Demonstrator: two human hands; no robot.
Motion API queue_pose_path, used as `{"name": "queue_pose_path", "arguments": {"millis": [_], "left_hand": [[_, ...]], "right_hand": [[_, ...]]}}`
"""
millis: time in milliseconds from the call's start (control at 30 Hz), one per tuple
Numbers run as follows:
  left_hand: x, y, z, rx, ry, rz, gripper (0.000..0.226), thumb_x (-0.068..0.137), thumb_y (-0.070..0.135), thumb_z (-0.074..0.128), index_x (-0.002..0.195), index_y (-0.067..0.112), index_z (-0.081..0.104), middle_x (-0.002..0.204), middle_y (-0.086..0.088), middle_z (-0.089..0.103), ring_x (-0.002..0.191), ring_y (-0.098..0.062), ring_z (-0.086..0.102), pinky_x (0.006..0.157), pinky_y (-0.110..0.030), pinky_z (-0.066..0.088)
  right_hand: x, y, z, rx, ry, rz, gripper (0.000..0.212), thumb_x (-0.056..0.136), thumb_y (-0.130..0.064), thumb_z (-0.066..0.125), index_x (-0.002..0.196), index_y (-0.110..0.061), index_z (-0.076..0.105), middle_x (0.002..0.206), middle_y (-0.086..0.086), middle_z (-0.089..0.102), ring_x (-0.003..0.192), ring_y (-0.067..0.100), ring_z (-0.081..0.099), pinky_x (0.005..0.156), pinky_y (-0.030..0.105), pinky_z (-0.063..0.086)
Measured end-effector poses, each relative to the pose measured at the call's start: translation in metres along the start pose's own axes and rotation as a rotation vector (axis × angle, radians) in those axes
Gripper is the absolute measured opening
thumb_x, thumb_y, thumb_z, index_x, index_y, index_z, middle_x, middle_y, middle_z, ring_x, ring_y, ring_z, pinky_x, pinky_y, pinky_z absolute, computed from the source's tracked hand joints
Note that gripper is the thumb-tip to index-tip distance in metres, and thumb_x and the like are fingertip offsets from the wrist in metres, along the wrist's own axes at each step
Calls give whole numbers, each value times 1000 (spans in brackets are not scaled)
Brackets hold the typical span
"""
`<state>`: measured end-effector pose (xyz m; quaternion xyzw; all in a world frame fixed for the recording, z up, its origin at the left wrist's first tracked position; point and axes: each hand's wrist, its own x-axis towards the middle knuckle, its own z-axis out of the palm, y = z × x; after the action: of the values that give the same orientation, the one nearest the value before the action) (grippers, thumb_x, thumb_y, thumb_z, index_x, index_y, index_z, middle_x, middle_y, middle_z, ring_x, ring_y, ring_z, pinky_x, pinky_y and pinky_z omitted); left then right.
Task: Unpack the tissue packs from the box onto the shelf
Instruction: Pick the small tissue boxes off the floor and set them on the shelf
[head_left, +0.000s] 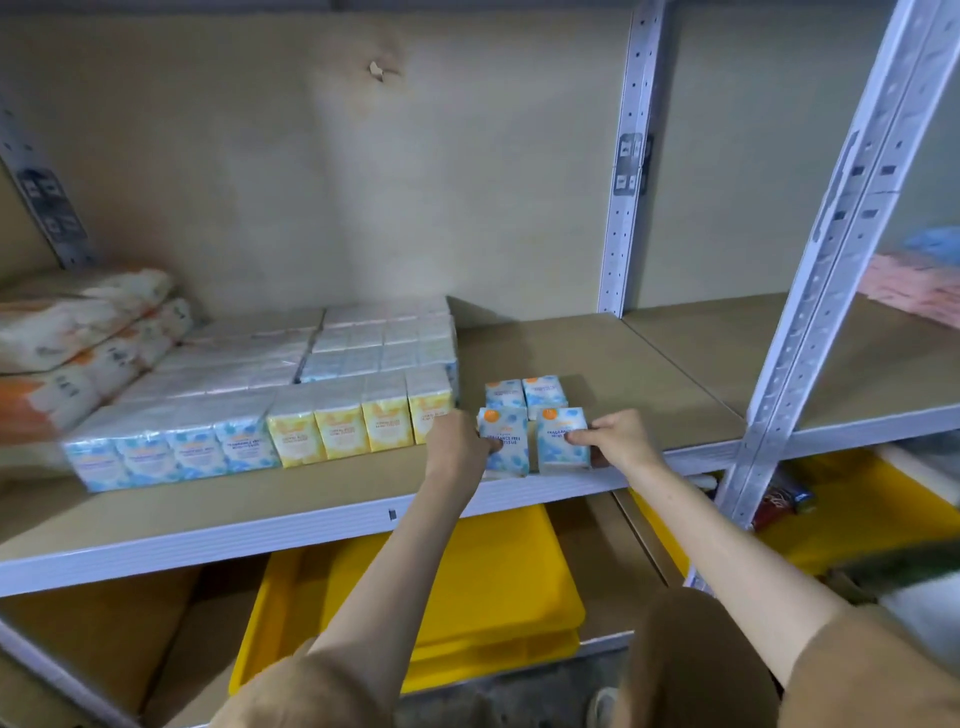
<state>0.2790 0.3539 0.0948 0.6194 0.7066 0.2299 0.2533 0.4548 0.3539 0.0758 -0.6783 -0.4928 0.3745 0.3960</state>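
Setting down in hand: two blue tissue packs (535, 441) held upright at shelf (597, 358) front edge, left hand (457, 441) gripping one, right hand (618, 436) other. Box not seen. Next: release called for, packs nudged against yellow packs (358, 423).

Soft white-and-orange plastic-wrapped bundles (78, 332) left of the grey metal shelf (311, 514) blurred and edge-cut, small pack print unreadable

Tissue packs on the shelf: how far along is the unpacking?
Done: a large block of packs fills the shelf. In hand: left hand and right hand press a small blue cluster near the front edge. Left: unknown; the box isn't visible.
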Motion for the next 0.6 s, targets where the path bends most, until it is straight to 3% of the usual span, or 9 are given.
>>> {"name": "queue_pose_path", "arguments": {"millis": [100, 200, 267, 300, 333, 367, 467, 600], "left_hand": [[16, 0, 8, -17, -20, -29, 48, 87, 22, 65, 50, 10, 37, 52, -2, 39, 45, -11, 34, 41, -21, 26], [23, -4, 15, -64, -16, -25, 49, 90, 20, 61, 49, 8, 37, 50, -4, 38, 43, -14, 33, 44, -22, 27], [21, -5, 13, -53, -15, 56, 32, 90, 22, 61, 64, 5, 57, 65, -10, 56, 56, -21, 51, 54, -23, 37], [19, -5, 11, -34, -20, 120, 23, 89, 24, 62, 89, 2, 67, 88, -13, 66, 77, -25, 62, 65, -26, 44], [18, -6, 9, -7, -32, 170, 34, 87, 26, 64, 112, 3, 64, 111, -14, 65, 99, -26, 62, 78, -28, 47], [17, -8, 6, 28, -46, 234, 45, 85, 27, 67, 123, 5, 58, 124, -12, 60, 110, -25, 58, 87, -29, 47], [16, -12, 7, 172, -124, 323, 54, 79, 26, 72, 127, 7, 56, 131, -10, 54, 116, -24, 54, 92, -31, 48], [17, -12, 16, 213, -125, 345, 48, 83, 21, 69, 127, 6, 56, 132, -11, 52, 118, -24, 53, 97, -30, 45]], "right_hand": [[15, -3, 5, -10, 11, 23, 40, 74, -9, 75, 96, 23, 62, 98, 29, 71, 75, 35, 69, 77, 48, 56], [20, -2, 9, -118, 40, -27, 31, 77, -15, 74, 90, 13, 69, 98, 26, 72, 82, 32, 68, 71, 41, 55], [18, -2, 10, -249, 59, -114, 30, 79, -19, 71, 95, 6, 69, 102, 20, 72, 84, 27, 65, 67, 32, 47], [17, -3, 9, -304, 62, -162, 32, 80, -21, 71, 101, 3, 67, 106, 16, 70, 89, 25, 64, 69, 31, 46], [16, -3, 7, -350, 48, -211, 37, 80, -23, 71, 108, 0, 65, 109, 13, 68, 94, 24, 63, 71, 30, 45], [15, -4, 6, -397, 15, -254, 43, 79, -26, 72, 114, -3, 62, 111, 11, 64, 96, 21, 60, 73, 28, 43], [15, -3, 3, -575, -101, -323, 53, 76, -28, 74, 122, -8, 59, 116, 8, 55, 105, 21, 53, 81, 29, 42], [19, 1, 3, -685, -119, -338, 49, 77, -22, 73, 122, -8, 60, 127, 11, 54, 115, 25, 52, 96, 33, 43]]}}
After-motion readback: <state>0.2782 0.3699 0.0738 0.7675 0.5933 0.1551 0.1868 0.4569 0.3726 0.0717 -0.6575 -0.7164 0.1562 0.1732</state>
